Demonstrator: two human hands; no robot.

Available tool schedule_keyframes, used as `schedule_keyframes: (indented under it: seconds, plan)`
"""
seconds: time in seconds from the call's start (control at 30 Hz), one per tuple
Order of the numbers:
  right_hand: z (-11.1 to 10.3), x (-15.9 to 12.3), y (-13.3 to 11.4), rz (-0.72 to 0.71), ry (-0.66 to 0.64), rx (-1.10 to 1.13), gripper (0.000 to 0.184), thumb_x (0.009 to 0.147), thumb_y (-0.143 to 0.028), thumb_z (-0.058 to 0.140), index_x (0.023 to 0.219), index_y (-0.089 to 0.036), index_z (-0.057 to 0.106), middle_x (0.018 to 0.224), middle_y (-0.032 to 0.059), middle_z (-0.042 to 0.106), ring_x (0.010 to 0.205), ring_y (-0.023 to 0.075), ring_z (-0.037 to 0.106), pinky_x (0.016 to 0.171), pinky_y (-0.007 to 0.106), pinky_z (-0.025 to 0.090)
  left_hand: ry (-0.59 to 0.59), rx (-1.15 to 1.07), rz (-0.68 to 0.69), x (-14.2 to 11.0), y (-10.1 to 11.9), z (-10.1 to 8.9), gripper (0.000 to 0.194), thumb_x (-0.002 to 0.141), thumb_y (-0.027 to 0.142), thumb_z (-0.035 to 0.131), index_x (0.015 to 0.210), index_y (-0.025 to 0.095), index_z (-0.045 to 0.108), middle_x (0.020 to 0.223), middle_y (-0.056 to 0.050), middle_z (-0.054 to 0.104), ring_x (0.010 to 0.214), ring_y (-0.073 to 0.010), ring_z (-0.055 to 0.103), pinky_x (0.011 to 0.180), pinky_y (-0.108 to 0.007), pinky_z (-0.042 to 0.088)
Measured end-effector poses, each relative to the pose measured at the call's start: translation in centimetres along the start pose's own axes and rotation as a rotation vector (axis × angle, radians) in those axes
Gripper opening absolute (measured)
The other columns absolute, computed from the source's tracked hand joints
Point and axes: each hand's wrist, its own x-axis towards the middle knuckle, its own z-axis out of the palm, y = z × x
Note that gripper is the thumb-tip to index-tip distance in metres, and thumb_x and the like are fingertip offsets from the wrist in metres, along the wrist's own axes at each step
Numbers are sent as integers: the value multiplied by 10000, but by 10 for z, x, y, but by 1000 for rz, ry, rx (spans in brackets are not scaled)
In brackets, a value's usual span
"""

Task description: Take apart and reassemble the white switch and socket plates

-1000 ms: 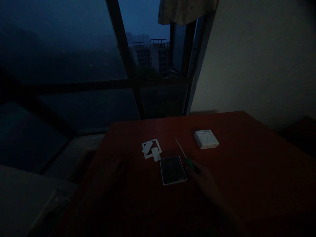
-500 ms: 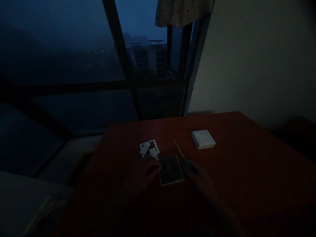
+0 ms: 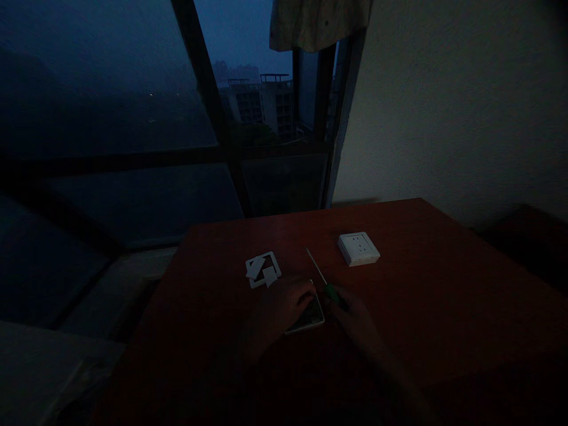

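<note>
My right hand (image 3: pixel 354 315) is closed round the green handle of a screwdriver (image 3: pixel 322 276), whose thin shaft points away from me and to the left. A square box with a white rim and a dark inside (image 3: pixel 310 319) lies on the table between my hands. Over its left and far part is my left hand (image 3: pixel 284 305), its fingers curled down together; what they hold, if anything, is hidden. Just beyond that hand lies a white square frame (image 3: pixel 275 261) with two small white plates (image 3: pixel 255 267) on it.
A white wall socket on a thick base (image 3: pixel 359 248) stands at the back right of the red-brown table (image 3: pixel 426 284). Dark windows (image 3: pixel 146 195) run behind the table's left side, and a pale wall (image 3: pixel 435 106) rises behind its right. The light is very dim.
My left hand has moved right, from the square box's left edge to over its far part, covering much of it. My right hand keeps the screwdriver. The view has shifted slightly.
</note>
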Motion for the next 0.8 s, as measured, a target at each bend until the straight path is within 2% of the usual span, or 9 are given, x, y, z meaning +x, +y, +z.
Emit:
schedule_keyframes:
  seconds: [0.23, 0.8]
  plan:
    - [1, 1, 0, -6, -2, 26, 316, 811, -420, 556, 989, -178, 654, 943, 43, 695, 885, 230, 623, 794, 303, 476, -6, 77, 18, 2, -3, 9, 138, 869, 118, 541, 894, 220, 631, 914, -1, 649, 866, -164, 606, 744, -247, 430]
    - [2, 0, -2, -3, -1, 41, 327, 808, -432, 559, 987, -177, 658, 957, 48, 696, 878, 228, 625, 800, 312, 480, -37, 92, 17, 1, 5, 5, 129, 878, 140, 537, 929, 215, 629, 944, -20, 626, 905, -178, 591, 775, -267, 457]
